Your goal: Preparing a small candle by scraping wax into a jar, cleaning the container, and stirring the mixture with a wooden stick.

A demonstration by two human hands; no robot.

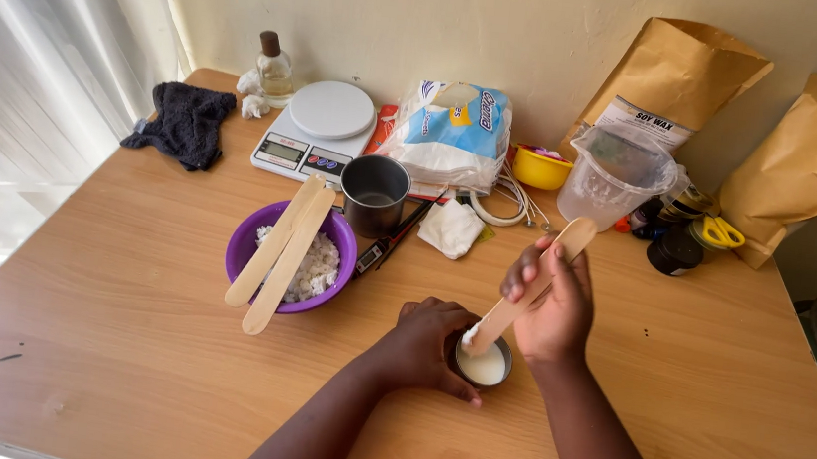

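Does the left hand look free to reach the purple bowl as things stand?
Probably yes. The left hand only steadies the small tin; the purple bowl sits to its left across bare table, though two wooden sticks lie over its rim.

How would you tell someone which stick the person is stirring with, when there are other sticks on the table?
Start at the wooden table and go to its near middle, where the left hand steadies a small round tin of creamy white stuff. The stirring stick is the flat wooden one slanting up out of that tin, gripped by the right hand. The two other sticks lie unheld across the purple bowl.
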